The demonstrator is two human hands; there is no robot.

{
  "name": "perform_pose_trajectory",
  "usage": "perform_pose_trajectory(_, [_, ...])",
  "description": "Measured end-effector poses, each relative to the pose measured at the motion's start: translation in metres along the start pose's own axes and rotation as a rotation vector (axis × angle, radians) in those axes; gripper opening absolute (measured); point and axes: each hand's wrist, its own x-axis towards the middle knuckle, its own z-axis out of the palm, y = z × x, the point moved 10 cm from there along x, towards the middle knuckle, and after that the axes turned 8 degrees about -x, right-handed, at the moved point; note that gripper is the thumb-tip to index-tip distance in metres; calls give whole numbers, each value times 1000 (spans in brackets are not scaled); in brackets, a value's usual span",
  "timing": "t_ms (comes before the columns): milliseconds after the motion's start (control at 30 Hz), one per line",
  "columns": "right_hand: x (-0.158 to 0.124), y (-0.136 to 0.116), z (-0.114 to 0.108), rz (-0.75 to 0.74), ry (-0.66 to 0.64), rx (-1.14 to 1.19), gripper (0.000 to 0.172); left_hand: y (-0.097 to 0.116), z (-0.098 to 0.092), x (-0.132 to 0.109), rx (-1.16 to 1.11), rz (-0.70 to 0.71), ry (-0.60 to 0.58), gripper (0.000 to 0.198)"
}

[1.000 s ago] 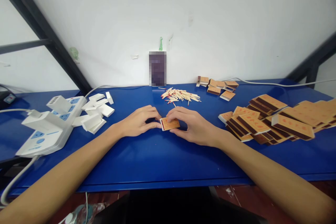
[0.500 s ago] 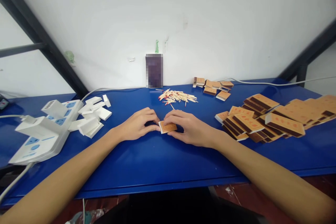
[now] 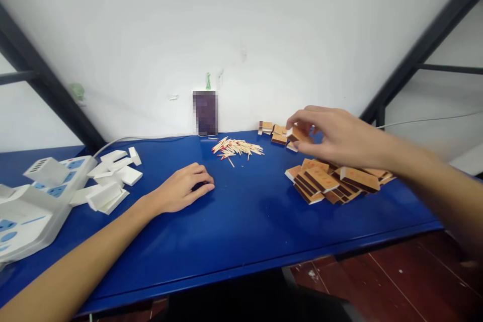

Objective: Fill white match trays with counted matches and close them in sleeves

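Note:
My right hand (image 3: pixel 324 131) is over the back right of the blue table (image 3: pixel 226 231), its thumb and fingers closed around a small matchbox (image 3: pixel 297 134). That box is held beside a small group of other matchboxes (image 3: pixel 279 136) near the wall. On the table left of centre rests my left hand (image 3: pixel 188 186), empty, with thumb and fingers apart. Just beyond it lies a heap of loose matches (image 3: pixel 237 147) with red heads. A larger pile of matchboxes (image 3: pixel 320 178) sits below my right hand, partly hidden by the forearm.
White matchbox trays (image 3: pixel 113 176) lie in a loose pile on the left. Next to them is a white power strip (image 3: pixel 49 211) with plugs and a cable. A dark pixelated rectangle (image 3: pixel 206 113) stands against the wall. Black metal bars (image 3: pixel 418 55) rise at both sides.
My right hand has carried the matchbox from the table's middle to the back right. My left hand has let go of it and stays near its place. The view has turned right.

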Motion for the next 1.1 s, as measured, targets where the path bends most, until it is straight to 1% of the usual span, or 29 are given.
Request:
perform_pose_trajectory(33, [0, 16, 1, 26, -80, -27, 22, 0, 0, 0, 2, 2, 0, 38])
perform_pose_trajectory(100, [-3, 40, 14, 43, -247, -40, 25, 2, -1, 1, 3, 15, 10, 37])
perform_pose_trajectory(167, [-6, 54, 31, 40, -364, -55, 24, 4, -3, 1, 2, 25, 23, 37])
perform_pose_trajectory(200, [-7, 58, 39, 39, -401, -76, 25, 4, -3, 2, 2, 26, 27, 38])
perform_pose_trajectory(300, [-7, 63, 55, 27, -431, -164, 30, 5, -5, 2, 11, 26, 30, 38])
perform_pose_trajectory(367, [-7, 62, 63, 11, -457, -182, 31, 6, -5, 2, 18, 32, 32, 38])
perform_pose_trajectory(467, [-11, 60, 70, -21, -498, -133, 29, 7, -6, 2, 24, 45, 38, 38])
perform_pose_trajectory(533, [-12, 60, 71, -35, -511, -95, 31, 7, -7, 1, 23, 45, 41, 38])
perform_pose_trajectory(600, [-9, 65, 67, -34, -481, -88, 37, 6, -6, 1, 23, 40, 39, 37])
perform_pose_trajectory(667, [-1, 73, 61, -22, -420, -109, 41, 6, -5, 1, 29, 33, 31, 37])
perform_pose_trajectory(767, [16, 87, 56, 14, -344, -142, 40, 7, -3, 1, 48, 37, 25, 38])
perform_pose_trajectory(833, [27, 97, 62, 54, -340, -157, 35, 7, -3, 1, 72, 50, 30, 38])
perform_pose_trajectory(867, [32, 101, 69, 75, -365, -161, 33, 5, -4, 1, 98, 55, 33, 38])
perform_pose_trajectory(933, [39, 106, 91, 87, -454, -150, 28, -7, -13, -1, 192, 35, 50, 38])
perform_pose_trajectory(967, [43, 106, 100, 79, -471, -149, 27, -17, -21, -4, 268, 0, 73, 38])
perform_pose_trajectory(1033, [49, 110, 121, 97, -519, -175, 30, -42, -51, -13, 443, -136, 158, 39])
perform_pose_trajectory(1100, [50, 117, 141, 144, -604, -227, 42, -67, -86, -30, 583, -316, 224, 40])
